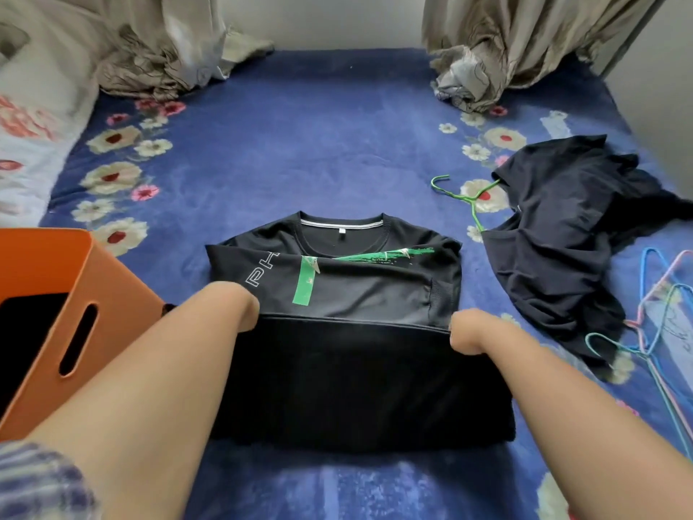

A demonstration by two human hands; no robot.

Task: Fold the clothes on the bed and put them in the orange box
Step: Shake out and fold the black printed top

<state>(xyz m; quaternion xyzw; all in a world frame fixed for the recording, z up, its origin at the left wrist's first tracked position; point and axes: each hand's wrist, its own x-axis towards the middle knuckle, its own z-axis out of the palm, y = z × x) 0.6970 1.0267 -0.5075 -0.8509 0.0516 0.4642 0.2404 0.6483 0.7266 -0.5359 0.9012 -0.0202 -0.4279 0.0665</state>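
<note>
A black T-shirt (337, 287) with green print and white letters lies in the middle of the blue floral bed, sleeves folded in. Its lower part (356, 384) is doubled up toward the chest. My left hand (245, 313) grips the left end of that folded hem, its fingers tucked under the cloth. At the right end of the hem my right hand (465, 334) grips it the same way. The orange box (75, 279) stands at the left, beside my left forearm, with something dark inside. A second dark garment (562, 234) lies crumpled at the right.
A green hanger (467, 198) sticks out from the crumpled garment. Blue and pink hangers (652, 332) lie at the right edge. Beige curtains (161, 50) bunch at the far corners, and a floral pillow (26, 144) is at the left.
</note>
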